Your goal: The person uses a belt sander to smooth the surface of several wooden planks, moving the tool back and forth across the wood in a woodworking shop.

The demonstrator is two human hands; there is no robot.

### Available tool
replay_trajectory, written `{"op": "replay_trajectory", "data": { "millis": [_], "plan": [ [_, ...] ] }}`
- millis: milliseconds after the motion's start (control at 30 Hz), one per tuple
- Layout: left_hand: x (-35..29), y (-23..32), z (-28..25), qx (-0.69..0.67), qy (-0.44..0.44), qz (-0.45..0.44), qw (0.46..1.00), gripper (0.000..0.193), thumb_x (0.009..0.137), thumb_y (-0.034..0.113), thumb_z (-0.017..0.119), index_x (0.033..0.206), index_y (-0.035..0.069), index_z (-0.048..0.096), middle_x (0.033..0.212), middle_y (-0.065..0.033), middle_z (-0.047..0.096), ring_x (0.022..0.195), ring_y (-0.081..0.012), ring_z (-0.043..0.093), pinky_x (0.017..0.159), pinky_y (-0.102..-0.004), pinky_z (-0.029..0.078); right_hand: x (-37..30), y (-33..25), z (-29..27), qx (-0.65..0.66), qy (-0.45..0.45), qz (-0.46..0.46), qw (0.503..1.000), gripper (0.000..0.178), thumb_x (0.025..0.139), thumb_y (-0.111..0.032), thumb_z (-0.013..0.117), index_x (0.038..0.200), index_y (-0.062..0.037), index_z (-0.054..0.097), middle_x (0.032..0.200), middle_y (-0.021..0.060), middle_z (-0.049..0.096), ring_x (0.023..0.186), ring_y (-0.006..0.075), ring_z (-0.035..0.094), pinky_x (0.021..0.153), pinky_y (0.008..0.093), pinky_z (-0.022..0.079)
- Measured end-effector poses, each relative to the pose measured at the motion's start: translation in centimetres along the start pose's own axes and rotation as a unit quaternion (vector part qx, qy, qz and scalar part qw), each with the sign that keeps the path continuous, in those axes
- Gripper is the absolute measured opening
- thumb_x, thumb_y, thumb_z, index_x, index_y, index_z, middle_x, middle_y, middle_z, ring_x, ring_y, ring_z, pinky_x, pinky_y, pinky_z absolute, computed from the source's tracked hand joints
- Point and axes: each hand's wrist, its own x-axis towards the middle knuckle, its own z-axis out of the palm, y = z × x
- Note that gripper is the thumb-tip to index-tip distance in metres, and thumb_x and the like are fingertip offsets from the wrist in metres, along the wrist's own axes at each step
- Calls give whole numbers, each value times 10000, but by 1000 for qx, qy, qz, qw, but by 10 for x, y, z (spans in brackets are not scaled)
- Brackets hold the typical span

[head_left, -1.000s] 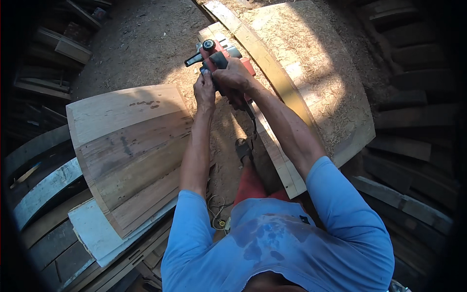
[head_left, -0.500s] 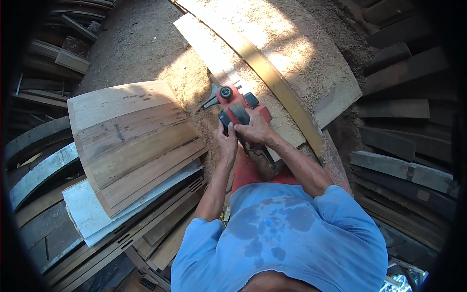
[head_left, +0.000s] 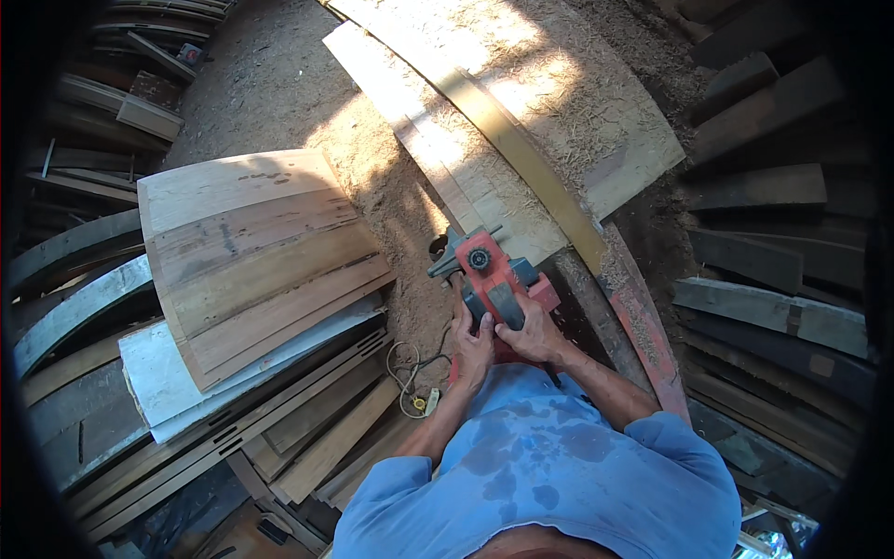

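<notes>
A red and dark-grey electric hand planer (head_left: 496, 278) is at the near end of a pale wooden panel (head_left: 484, 200), close to my body. My left hand (head_left: 473, 347) is closed on the planer's left side, its thumb by the dark handle. On the other side, my right hand (head_left: 535, 334) is closed round the rear of the handle, thumb toward the left one. The fingers under the tool are partly hidden. To the right of the planer, a long curved yellowish strip of wood (head_left: 526, 158) lies across the panel, strewn with shavings.
At the left, a panel of joined brown boards (head_left: 265, 270) rests on a white board (head_left: 172, 373) and stacked timber. A looped cord (head_left: 402, 377) with a yellow piece lies beside me. Dark planks (head_left: 764, 256) are piled along the right. Sawdust (head_left: 349, 177) covers the ground.
Both hands have drawn the planer toward my body and slightly right, off the middle of the panel to its near end. More of the panel's surface and the cord now show.
</notes>
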Motion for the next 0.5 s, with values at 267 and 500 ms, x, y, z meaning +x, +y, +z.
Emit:
{"op": "replay_trajectory", "data": {
  "millis": [267, 500],
  "plan": [
    [161, 25, -40, -126, 34, 56, 990, 452, 1107, 283, 667, 1473, 18, 642, 1155, -119, 759, 1000, -173, 686, 862, -342, 557, 150, -80, 0, -10, 24, -6, 1000, 500, 876, -247, 795, 1258, 53, 675, 1124, 255, 766, 1074, 358, 756, 960, 453, 578],
    [256, 42, -70, -213, -12, 87, 973, 419, 1131, 294, 647, 1454, 28, 650, 1122, -36, 765, 923, -98, 674, 802, -292, 559, 230, -139, -9, 19, 3, -50, 999, 524, 831, -257, 807, 1245, 49, 711, 981, 186, 788, 846, 247, 762, 778, 385, 614]
  ]
}}
